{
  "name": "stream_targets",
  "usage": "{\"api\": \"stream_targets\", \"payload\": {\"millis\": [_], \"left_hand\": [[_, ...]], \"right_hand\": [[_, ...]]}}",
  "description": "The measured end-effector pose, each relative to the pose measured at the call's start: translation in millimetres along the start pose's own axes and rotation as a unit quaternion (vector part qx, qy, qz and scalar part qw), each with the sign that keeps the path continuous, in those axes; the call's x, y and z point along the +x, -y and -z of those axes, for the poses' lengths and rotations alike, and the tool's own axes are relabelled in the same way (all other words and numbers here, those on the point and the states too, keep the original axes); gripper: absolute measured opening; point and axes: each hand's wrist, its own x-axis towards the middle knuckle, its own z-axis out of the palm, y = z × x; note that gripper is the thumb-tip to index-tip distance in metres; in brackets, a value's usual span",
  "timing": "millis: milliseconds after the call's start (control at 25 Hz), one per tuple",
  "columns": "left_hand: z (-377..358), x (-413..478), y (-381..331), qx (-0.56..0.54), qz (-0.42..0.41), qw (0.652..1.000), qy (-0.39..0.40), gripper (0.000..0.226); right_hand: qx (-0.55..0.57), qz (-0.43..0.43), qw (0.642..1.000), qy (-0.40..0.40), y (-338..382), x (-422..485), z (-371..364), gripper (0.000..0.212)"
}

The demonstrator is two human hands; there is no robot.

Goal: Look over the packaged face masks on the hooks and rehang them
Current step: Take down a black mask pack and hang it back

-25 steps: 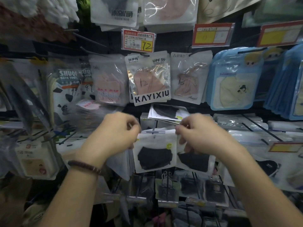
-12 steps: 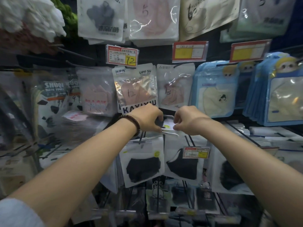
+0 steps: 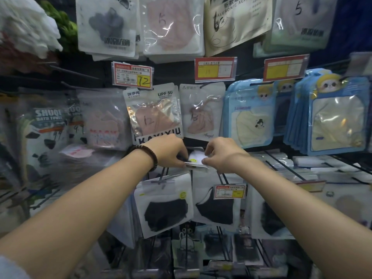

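Note:
A small stack of white mask packets (image 3: pixel 196 158) lies flat on the hooks at mid-height. My left hand (image 3: pixel 171 153) grips its left edge and my right hand (image 3: pixel 221 154) pinches its right edge. Just below them hang two packets with black masks, one on the left (image 3: pixel 164 206) and one on the right (image 3: pixel 216 206). Above my hands hangs a KAYIXIU packet (image 3: pixel 154 113) holding a pink mask marked 12, with another pink mask packet (image 3: pixel 201 111) beside it.
Blue children's mask packets (image 3: pixel 249 113) and a thick blue stack (image 3: pixel 332 117) hang to the right. Bath towel packs (image 3: pixel 46 127) hang on the left. Bare hook rods (image 3: pixel 281 166) stick out on the right. Price tags (image 3: pixel 131 74) sit above the rows.
Both hands rose from the hanging black-mask packet to the flat stack above it and came closer together. The view moved in towards the display.

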Motion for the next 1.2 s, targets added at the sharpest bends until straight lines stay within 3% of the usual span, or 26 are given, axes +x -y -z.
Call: {"api": "stream_targets", "payload": {"millis": [160, 320, 360, 480, 560, 720, 840, 960, 1040, 1120, 1200], "left_hand": [[-1.2, -4.6, 2.3, 0.062, -0.035, 0.995, -0.073, 0.037], [4.1, -9.8, 0.5, 0.068, -0.029, 0.984, -0.163, 0.033], [4.5, -9.5, 0.0, 0.075, -0.029, 0.981, -0.179, 0.034], [5.4, -11.0, -7.2, 0.098, -0.049, 0.966, -0.234, 0.039], [3.9, -14.2, -11.3, 0.098, -0.069, 0.956, -0.267, 0.046], [5.5, -25.1, -16.2, 0.065, -0.063, 0.967, -0.239, 0.051], [13.4, -35.9, -16.2, -0.110, -0.019, 0.970, -0.215, 0.049], [23.2, -38.1, -11.5, -0.357, 0.078, 0.908, -0.204, 0.035], [25.9, -35.9, -6.4, -0.377, 0.127, 0.891, -0.220, 0.032], [28.2, -32.3, -5.6, -0.391, 0.161, 0.878, -0.225, 0.045], [31.2, -29.0, -6.2, -0.463, 0.198, 0.840, -0.203, 0.045]], "right_hand": [[0.055, -0.037, 0.997, -0.042, -0.7, -4.1, -1.5, 0.022], [0.210, -0.143, 0.967, -0.024, 0.3, -7.4, -3.9, 0.046], [0.309, -0.168, 0.936, 0.003, 0.8, -8.6, -4.6, 0.048], [0.604, -0.189, 0.773, 0.052, 4.9, -10.1, -1.9, 0.041], [0.661, -0.178, 0.728, 0.031, 9.4, -8.5, -3.5, 0.034], [0.667, -0.175, 0.725, -0.007, 16.6, -8.6, -7.8, 0.026], [0.637, -0.172, 0.751, -0.013, 10.8, -16.0, -1.3, 0.017], [0.619, -0.157, 0.768, -0.043, 0.9, -23.8, 11.4, 0.013], [0.613, -0.142, 0.775, -0.055, -5.2, -29.5, 21.5, 0.015], [0.603, -0.118, 0.787, -0.056, -9.4, -34.7, 32.0, 0.018], [0.592, -0.075, 0.801, -0.049, -9.6, -39.2, 40.5, 0.020]]}}
